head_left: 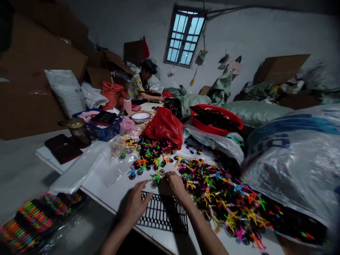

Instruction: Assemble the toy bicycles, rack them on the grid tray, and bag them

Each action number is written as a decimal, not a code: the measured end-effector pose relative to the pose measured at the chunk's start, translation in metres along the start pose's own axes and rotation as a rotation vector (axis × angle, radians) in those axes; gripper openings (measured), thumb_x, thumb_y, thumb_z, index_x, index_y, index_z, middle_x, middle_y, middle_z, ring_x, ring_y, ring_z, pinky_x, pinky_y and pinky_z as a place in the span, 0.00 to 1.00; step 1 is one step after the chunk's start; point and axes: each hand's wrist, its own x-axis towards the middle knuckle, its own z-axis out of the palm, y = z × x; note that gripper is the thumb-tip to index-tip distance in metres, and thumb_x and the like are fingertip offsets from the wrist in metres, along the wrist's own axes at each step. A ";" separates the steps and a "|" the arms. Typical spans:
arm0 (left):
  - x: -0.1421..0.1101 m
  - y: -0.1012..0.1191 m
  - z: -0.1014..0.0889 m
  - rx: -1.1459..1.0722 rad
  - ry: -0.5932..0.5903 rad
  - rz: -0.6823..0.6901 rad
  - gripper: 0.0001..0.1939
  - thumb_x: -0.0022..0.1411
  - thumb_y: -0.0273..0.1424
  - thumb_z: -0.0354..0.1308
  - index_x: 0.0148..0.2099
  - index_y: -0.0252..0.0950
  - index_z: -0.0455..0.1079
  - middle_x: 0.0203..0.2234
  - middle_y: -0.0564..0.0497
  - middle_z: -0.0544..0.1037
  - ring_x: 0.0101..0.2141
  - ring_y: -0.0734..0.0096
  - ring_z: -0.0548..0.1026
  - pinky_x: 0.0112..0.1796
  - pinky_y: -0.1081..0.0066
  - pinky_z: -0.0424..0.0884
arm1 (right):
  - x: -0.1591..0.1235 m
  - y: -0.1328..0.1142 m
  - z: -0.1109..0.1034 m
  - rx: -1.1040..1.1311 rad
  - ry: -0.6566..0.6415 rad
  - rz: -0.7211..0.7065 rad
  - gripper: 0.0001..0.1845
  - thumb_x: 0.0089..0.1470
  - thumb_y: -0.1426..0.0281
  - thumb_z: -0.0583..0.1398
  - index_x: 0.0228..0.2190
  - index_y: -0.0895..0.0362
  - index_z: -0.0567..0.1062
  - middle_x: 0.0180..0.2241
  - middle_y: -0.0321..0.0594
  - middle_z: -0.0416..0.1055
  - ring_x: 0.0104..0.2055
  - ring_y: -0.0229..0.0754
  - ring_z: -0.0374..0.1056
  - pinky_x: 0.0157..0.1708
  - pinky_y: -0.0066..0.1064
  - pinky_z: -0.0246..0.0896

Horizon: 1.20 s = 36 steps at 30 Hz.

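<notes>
My left hand (136,203) lies flat with fingers stretched out on the left end of a black plastic grid tray (164,214) on the white table. My right hand (172,184) is curled at the tray's far edge, fingers pinched around a small toy bicycle (156,179) with black wheels and a green frame. A pile of small colourful toy bicycles (220,198) spreads to the right of my right hand, and another cluster (150,156) lies just beyond both hands.
A red plastic bag (164,125), a red basin of black parts (216,120), clear plastic sacks (294,159), a blue basket (102,129) and a jar (77,131) crowd the table. Another person (142,85) sits at the far end. Bagged coloured parts (34,217) lie at lower left.
</notes>
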 end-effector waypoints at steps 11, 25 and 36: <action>0.013 0.042 -0.009 -0.426 -0.227 -0.300 0.18 0.50 0.44 0.61 0.26 0.32 0.69 0.19 0.52 0.73 0.22 0.71 0.70 0.25 0.74 0.63 | -0.073 -0.044 -0.009 0.979 -0.107 0.024 0.04 0.45 0.70 0.60 0.26 0.58 0.70 0.21 0.31 0.63 0.23 0.34 0.57 0.23 0.23 0.47; -0.016 0.039 -0.053 -0.576 -0.384 -0.257 0.14 0.53 0.36 0.62 0.38 0.32 0.72 0.31 0.48 0.78 0.33 0.68 0.73 0.34 0.73 0.67 | -0.082 -0.062 -0.025 1.475 -0.307 -0.165 0.15 0.47 0.59 0.62 0.25 0.59 0.69 0.21 0.29 0.53 0.24 0.32 0.46 0.23 0.24 0.40; -0.030 0.060 -0.051 -0.508 -0.335 -0.313 0.15 0.48 0.37 0.64 0.34 0.32 0.72 0.30 0.48 0.77 0.33 0.65 0.73 0.33 0.72 0.67 | -0.099 -0.053 -0.021 1.642 -0.126 0.039 0.25 0.44 0.54 0.65 0.39 0.57 0.72 0.26 0.33 0.62 0.26 0.34 0.54 0.25 0.24 0.49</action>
